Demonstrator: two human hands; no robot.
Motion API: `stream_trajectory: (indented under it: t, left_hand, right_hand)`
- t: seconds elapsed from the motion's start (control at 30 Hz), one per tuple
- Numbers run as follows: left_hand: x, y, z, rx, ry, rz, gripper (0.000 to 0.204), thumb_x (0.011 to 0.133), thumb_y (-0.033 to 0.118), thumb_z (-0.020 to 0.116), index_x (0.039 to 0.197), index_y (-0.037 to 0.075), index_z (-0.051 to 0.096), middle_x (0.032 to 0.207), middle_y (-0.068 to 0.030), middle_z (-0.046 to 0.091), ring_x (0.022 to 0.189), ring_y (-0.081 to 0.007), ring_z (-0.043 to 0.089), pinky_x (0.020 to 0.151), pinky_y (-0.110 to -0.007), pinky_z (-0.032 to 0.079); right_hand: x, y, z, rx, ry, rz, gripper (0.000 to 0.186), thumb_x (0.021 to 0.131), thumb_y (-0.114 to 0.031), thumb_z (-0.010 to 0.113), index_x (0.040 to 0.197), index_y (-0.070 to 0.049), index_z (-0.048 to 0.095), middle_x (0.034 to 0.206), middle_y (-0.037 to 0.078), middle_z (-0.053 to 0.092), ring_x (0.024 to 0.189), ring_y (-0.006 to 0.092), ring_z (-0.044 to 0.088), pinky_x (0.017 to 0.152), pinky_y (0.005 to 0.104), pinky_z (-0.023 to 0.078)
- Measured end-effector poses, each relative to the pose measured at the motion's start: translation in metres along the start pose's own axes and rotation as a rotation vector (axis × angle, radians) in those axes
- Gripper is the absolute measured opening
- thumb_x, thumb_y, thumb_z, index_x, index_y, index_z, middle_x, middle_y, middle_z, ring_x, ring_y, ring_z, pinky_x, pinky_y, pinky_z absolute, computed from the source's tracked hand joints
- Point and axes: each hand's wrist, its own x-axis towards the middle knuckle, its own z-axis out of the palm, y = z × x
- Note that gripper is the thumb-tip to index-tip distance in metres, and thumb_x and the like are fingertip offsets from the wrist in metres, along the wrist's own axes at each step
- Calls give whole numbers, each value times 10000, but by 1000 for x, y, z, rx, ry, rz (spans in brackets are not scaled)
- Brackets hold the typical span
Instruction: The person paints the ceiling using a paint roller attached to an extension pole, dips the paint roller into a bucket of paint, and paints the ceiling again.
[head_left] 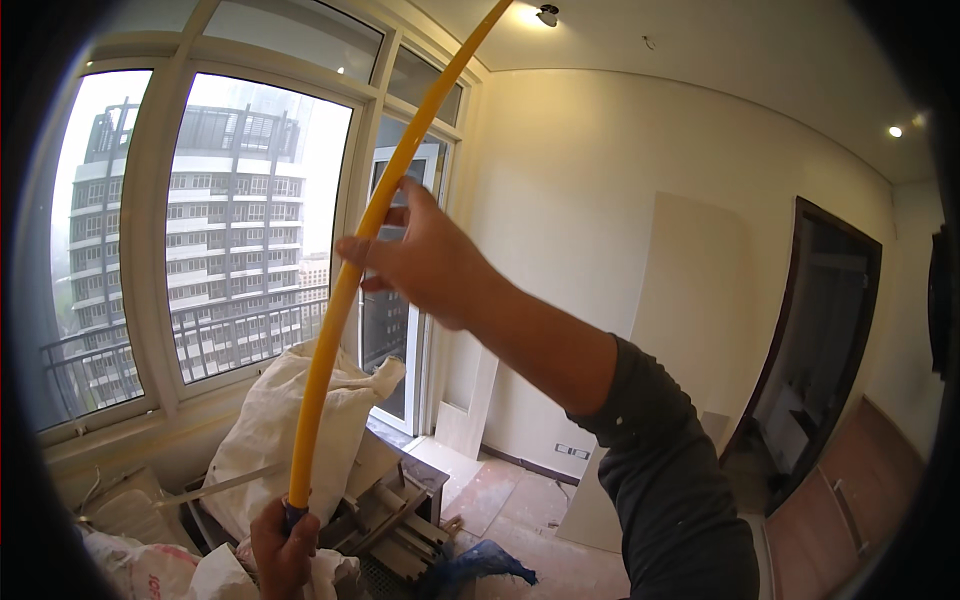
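Note:
A long yellow pole [322, 370] rises from the lower left up toward the ceiling, leaning to the right at its top. Its upper end runs out of view. My left hand [285, 550] is closed round the lower end, by a dark blue part. Higher up, my right hand [425, 255] reaches across from the right with its thumb and fingers round the pole, loosely curled. The right arm wears a dark grey sleeve [670, 480]. Behind the pole stands a full white woven sack [260, 430].
Large windows [260, 230] fill the left side, with a glazed door [390, 330] beside them. Stacked boards and metal pieces [385, 520], a blue plastic sheet [485, 562] and more sacks [150, 570] lie low in front. A dark doorway [815, 330] opens at right; a ceiling lamp [547, 15] hangs near the pole.

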Motion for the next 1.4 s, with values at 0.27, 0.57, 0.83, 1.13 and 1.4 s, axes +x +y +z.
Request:
stream_trajectory:
  t: [0.27, 0.57, 0.83, 1.13, 1.4]
  left_hand:
    - [43, 46, 63, 29, -119, -5, 304, 949, 134, 636, 1194, -45, 612, 681, 10, 547, 494, -49, 458, 453, -211, 359]
    - [109, 28, 150, 106, -132, 32, 210, 968, 219, 680, 937, 20, 618, 645, 42, 541, 523, -32, 478, 479, -220, 382]
    - [162, -9, 212, 147, -153, 62, 235, 968, 237, 675, 881, 27, 618, 619, 27, 548, 525, -43, 489, 489, -241, 391]
    - [227, -52, 295, 199, -183, 102, 272, 963, 272, 678, 913, 8, 638, 633, 17, 549, 568, -63, 497, 541, -267, 412]
    - [290, -93, 388, 187, -195, 85, 278, 958, 285, 679, 914, 12, 650, 635, 9, 549, 573, -75, 507, 553, -276, 422]
  right_hand:
    - [37, 6, -63, 23, 159, 10, 687, 913, -197, 758, 1397, 78, 356, 1140, 185, 595, 1087, 296, 659, 905, 430, 622]
    - [68, 54, -153, 62, 276, 15, 718, 896, -194, 767, 1401, 91, 342, 1159, 215, 590, 994, 301, 689, 833, 383, 640]
    - [91, 109, -219, 79, 319, 27, 705, 889, -193, 771, 1392, 89, 366, 1181, 212, 568, 1023, 299, 664, 822, 395, 633]
    - [120, 185, -295, 222, 433, 37, 541, 884, -200, 787, 1253, 82, 510, 1072, 144, 583, 954, 245, 629, 853, 356, 570]
    - [123, 250, -359, 404, 527, 100, 389, 890, -166, 784, 1135, 62, 586, 1001, 113, 577, 934, 244, 622, 837, 360, 561]
